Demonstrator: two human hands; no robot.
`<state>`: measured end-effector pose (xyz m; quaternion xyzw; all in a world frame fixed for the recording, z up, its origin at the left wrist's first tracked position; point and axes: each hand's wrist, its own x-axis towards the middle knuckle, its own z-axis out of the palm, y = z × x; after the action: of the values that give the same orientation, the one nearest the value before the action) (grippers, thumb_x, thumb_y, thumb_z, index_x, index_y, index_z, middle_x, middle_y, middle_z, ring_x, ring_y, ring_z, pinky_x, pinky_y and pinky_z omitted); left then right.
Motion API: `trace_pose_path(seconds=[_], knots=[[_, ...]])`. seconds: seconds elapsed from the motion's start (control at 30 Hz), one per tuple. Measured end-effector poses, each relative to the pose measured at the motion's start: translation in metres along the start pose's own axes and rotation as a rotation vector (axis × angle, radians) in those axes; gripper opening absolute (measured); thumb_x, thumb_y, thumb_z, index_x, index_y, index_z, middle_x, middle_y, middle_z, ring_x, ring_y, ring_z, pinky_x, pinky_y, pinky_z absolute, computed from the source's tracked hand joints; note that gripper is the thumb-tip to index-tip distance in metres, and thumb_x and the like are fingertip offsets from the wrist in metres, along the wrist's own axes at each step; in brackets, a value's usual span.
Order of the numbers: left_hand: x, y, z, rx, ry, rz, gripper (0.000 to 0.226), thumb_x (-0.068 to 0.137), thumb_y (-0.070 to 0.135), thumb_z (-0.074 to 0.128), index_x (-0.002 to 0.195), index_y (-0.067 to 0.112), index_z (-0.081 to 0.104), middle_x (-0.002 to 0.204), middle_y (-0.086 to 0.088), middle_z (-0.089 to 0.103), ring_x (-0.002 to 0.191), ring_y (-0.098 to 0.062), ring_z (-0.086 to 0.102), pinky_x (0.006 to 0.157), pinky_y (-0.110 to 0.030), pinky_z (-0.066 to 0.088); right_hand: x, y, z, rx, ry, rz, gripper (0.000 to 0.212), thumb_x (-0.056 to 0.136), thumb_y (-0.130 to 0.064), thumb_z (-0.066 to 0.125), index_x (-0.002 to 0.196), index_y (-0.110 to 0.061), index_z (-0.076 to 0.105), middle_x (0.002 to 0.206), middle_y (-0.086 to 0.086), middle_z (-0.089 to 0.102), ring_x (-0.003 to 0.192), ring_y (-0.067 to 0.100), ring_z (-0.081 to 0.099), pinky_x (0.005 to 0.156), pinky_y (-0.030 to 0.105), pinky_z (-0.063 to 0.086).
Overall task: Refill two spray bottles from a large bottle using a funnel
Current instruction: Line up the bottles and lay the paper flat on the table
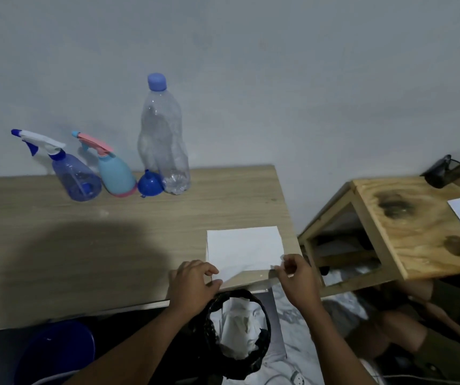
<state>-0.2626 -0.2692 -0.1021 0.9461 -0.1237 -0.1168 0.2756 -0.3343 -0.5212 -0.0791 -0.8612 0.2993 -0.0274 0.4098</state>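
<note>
A wooden counter (pixel 84 232) stands against a pale wall, and the large bottle (pixel 164 137) at its back edge serves as the landmark here. It is clear plastic, upright, with a blue cap (pixel 156 82) screwed on, and it looks nearly empty. Touching its base on the left sits a blue funnel (pixel 149 183), wide mouth down and spout up. Left of the funnel stands the light-blue spray bottle (pixel 116 173) with a pink trigger head, and just beyond that the purple spray bottle (pixel 74 176) with a white and blue head; the two spray bottles stand close together, both with heads fitted and nozzles pointing left.

In front of the large bottle and to its right, near the counter's front right corner, lies a white paper napkin (pixel 244 248). The left hand (pixel 192 284) pinches the napkin's near left corner, its grip pressed together on the paper. The right hand (pixel 297 279) pinches the near right corner in the same way, lifting that edge slightly off the counter.

Below the hands, under the counter's front edge, a black-lined waste bin (pixel 240 332) holds crumpled white paper. Further left of it, on the floor, is a blue bucket (pixel 56 354). To the right of the counter stands a lower wooden side table (pixel 406 226) with a dark stain on top.
</note>
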Motion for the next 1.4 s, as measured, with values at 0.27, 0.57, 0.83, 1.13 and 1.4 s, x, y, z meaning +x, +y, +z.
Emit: trace_pose_path(seconds=[0.27,0.57,0.83,1.13,1.4], knots=[[0.004,-0.002,0.006,0.033,0.008,0.03,0.016,0.075,0.053,0.067,0.08,0.04,0.074,0.086,0.019,0.067,0.089,-0.011,0.058,0.08,-0.037,0.047,0.005,0.007,0.009,0.007,0.011,0.007,0.028,0.083,-0.013,0.076,0.103,-0.022,0.06,0.085,-0.003,0.064,0.076,0.009,0.063,0.068,0.025,0.051],[-0.005,-0.002,0.003,-0.219,0.129,0.157,0.005,0.088,0.029,0.069,0.086,0.03,0.064,0.082,0.017,0.057,0.075,-0.003,0.058,0.068,-0.037,0.054,0.0,0.007,0.009,0.021,0.051,-0.027,0.03,0.082,-0.027,0.074,0.103,-0.025,0.051,0.092,-0.004,0.06,0.086,0.016,0.061,0.071,0.035,0.054],[-0.011,0.011,-0.004,-0.338,0.153,0.21,0.009,0.092,0.023,0.063,0.087,0.03,0.062,0.081,0.017,0.051,0.075,-0.009,0.053,0.066,-0.031,0.048,-0.013,-0.004,0.019,-0.27,0.016,-0.28,0.052,0.074,-0.057,0.076,0.118,-0.035,0.057,0.11,-0.009,0.047,0.105,0.011,0.039,0.086,0.034,0.034],[-0.012,0.015,-0.013,-0.466,0.189,0.227,0.013,0.094,0.009,0.063,0.092,0.022,0.062,0.113,0.012,0.058,0.1,-0.009,0.062,0.078,-0.023,0.053,-0.008,-0.026,0.023,-0.357,0.006,-0.227,0.039,0.085,-0.004,0.063,0.115,-0.03,0.063,0.11,-0.009,0.058,0.105,0.019,0.048,0.082,0.033,0.024],[-0.01,0.006,-0.015,-0.378,0.209,0.097,0.029,0.074,0.001,0.076,0.067,0.026,0.062,0.11,0.012,0.065,0.102,-0.007,0.064,0.076,-0.004,0.043,-0.007,-0.023,0.011,-0.201,-0.085,-0.214,0.031,0.092,-0.015,0.063,0.1,-0.044,0.057,0.093,-0.025,0.054,0.098,0.003,0.048,0.082,0.027,0.024]])
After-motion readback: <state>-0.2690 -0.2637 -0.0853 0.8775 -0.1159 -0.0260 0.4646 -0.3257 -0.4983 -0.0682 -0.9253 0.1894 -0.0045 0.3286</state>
